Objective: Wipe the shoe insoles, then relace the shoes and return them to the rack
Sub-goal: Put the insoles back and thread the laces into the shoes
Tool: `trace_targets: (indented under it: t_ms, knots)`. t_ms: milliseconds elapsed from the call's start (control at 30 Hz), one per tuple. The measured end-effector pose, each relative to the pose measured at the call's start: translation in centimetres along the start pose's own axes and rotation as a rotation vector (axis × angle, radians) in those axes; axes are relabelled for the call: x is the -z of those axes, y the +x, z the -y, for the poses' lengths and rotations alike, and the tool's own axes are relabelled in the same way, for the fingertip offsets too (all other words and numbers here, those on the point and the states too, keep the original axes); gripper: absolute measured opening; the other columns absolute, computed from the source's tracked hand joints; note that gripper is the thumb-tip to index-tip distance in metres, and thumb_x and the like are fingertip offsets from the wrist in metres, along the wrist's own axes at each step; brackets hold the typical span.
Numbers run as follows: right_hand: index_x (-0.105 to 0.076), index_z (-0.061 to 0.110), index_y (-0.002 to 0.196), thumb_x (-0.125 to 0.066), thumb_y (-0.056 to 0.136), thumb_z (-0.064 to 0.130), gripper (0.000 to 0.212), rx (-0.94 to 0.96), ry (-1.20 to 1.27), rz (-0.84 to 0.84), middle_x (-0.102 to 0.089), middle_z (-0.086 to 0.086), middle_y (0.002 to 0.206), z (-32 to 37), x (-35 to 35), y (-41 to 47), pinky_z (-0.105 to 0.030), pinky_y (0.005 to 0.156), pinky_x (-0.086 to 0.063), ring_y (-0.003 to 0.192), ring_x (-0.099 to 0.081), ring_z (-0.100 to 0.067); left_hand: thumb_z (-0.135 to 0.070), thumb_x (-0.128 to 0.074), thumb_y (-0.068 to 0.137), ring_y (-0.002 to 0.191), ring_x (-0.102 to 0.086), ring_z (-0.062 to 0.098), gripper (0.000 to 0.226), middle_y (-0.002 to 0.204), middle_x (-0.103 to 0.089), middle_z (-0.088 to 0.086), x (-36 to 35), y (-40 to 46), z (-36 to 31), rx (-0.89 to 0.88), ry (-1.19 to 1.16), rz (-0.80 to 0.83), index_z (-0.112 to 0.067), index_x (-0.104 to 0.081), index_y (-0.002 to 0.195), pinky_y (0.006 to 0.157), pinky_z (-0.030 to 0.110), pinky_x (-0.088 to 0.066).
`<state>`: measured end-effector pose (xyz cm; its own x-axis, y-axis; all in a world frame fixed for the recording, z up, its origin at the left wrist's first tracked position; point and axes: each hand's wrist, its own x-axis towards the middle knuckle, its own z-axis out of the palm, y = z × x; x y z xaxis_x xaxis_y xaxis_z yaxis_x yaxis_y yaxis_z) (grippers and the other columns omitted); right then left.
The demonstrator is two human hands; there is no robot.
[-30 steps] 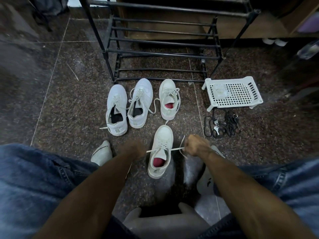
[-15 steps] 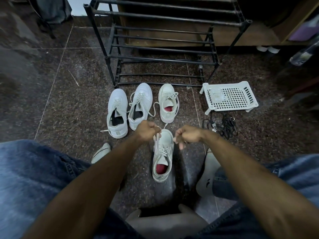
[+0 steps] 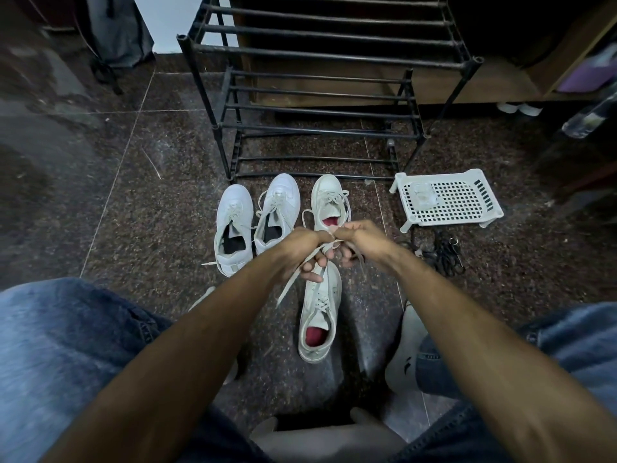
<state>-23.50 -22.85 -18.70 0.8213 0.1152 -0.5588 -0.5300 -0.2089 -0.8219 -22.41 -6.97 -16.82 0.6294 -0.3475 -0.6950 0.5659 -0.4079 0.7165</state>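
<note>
A white shoe with a red insole [image 3: 320,315] lies on the floor between my knees, toe pointing away. My left hand [image 3: 305,252] and my right hand [image 3: 355,240] meet just above its toe, each pinching an end of its white lace [image 3: 293,282], which runs up from the eyelets. Its partner, another white shoe with a red insole [image 3: 329,203], stands behind my hands. Two white shoes with black insoles [image 3: 233,225] [image 3: 277,212] stand to the left of it. The black metal shoe rack [image 3: 317,95] rises behind them with bare shelves.
A white perforated plastic tray [image 3: 447,202] lies upside down to the right of the rack. A heap of black laces [image 3: 444,253] lies in front of it. My socked feet [image 3: 404,352] rest beside the near shoe. The floor is dark speckled stone.
My hands rose from either side of the near shoe and came together above its toe, drawing the lace ends upward. The view tilted up toward the rack.
</note>
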Motion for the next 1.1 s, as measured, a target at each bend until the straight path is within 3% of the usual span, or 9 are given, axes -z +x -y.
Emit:
trace_targets:
  t_ms: [100,300,433,633,700,767,900,1000,1100]
  knots:
    - [-0.066,0.009,0.085,-0.041,0.098,0.025,0.032,-0.142,-0.144,-0.045,-0.057,-0.01,0.066,-1.5,-1.1,0.1,-0.033,0.056,-0.046,0.051,-0.05,-0.019,-0.028,-0.054,0.096,0.036,-0.04,0.013,0.035,0.052,-0.055,0.004,-0.6,-0.5,-1.3,-0.14,0.163,0.021,-0.006,-0.062,0.071,0.061,0.033,-0.055]
    - [-0.064,0.009,0.085,-0.037,0.1,0.043,0.045,-0.414,-0.245,0.246,-0.047,-0.002,0.057,-1.4,-0.3,-0.5,-0.045,0.08,-0.056,0.054,-0.054,-0.015,-0.015,-0.06,0.094,0.035,-0.046,0.005,0.038,0.047,-0.06,-0.005,-1.0,-1.9,-4.3,-0.368,0.454,0.179,-0.012,-0.062,0.056,0.039,0.017,-0.036]
    - [-0.059,0.012,0.081,-0.038,0.103,0.03,0.035,-0.371,-0.151,0.25,-0.047,0.001,0.051,-0.3,1.5,-0.6,-0.042,0.07,-0.057,0.047,-0.054,-0.011,-0.011,-0.061,0.093,0.035,-0.046,0.004,0.033,0.048,-0.06,-0.003,-0.5,-1.8,-4.7,-0.44,0.417,0.249,-0.003,-0.064,0.062,0.036,0.015,-0.031]
    - [-0.063,0.006,0.088,-0.043,0.099,0.002,0.023,-0.171,0.241,0.152,-0.066,-0.009,0.078,0.2,4.3,0.1,-0.041,0.069,-0.061,0.068,-0.067,-0.02,-0.006,-0.064,0.088,0.049,-0.052,0.001,0.019,0.052,-0.062,-0.009,0.2,-1.8,-5.5,-0.579,0.348,0.24,0.0,-0.071,0.071,0.051,0.016,-0.041]
    - [-0.066,0.004,0.092,-0.046,0.096,-0.001,0.021,-0.081,0.311,0.176,-0.064,-0.01,0.078,0.3,4.7,0.2,-0.042,0.075,-0.059,0.071,-0.066,-0.019,-0.005,-0.064,0.086,0.057,-0.056,0.003,0.016,0.06,-0.068,0.0,0.6,-1.8,-5.9,-0.629,0.327,0.183,0.005,-0.072,0.077,0.059,0.014,-0.042]
    - [-0.066,0.004,0.102,-0.048,0.095,-0.004,0.021,-0.027,0.257,0.213,-0.065,-0.009,0.08,0.4,4.7,0.2,-0.043,0.079,-0.058,0.072,-0.066,-0.019,-0.007,-0.064,0.082,0.066,-0.058,0.015,0.013,0.072,-0.069,0.02,1.1,-1.4,-6.1,-0.672,0.266,0.131,0.0,-0.074,0.078,0.066,0.024,-0.045]
    - [-0.064,-0.002,0.108,-0.055,0.09,-0.003,0.02,-0.005,0.05,0.305,-0.071,-0.005,0.084,0.9,3.6,-0.2,-0.039,0.078,-0.056,0.071,-0.063,-0.017,0.0,-0.064,0.088,0.061,-0.054,-0.001,0.011,0.065,-0.066,-0.009,1.1,0.4,-6.5,-0.724,0.169,-0.118,-0.008,-0.073,0.088,0.064,0.015,-0.044]
    - [-0.065,-0.007,0.103,-0.064,0.086,0.018,0.03,0.047,0.004,0.273,-0.065,-0.008,0.077,1.2,2.6,-0.4,-0.028,0.062,-0.053,0.063,-0.056,-0.016,-0.004,-0.065,0.09,0.063,-0.051,0.0,0.008,0.07,-0.06,-0.006,1.3,2.0,-5.9,-0.729,0.116,-0.296,-0.005,-0.071,0.096,0.065,0.018,-0.045]
    - [-0.068,0.002,0.084,-0.058,0.094,0.011,0.017,0.08,0.046,0.18,-0.062,-0.007,0.069,1.3,2.3,-0.2,-0.027,0.053,-0.049,0.055,-0.049,-0.016,-0.02,-0.065,0.092,0.09,-0.056,0.01,0.02,0.103,-0.058,0.0,1.2,2.9,-3.7,-0.651,0.229,-0.48,-0.014,-0.066,0.111,0.082,0.027,-0.046]
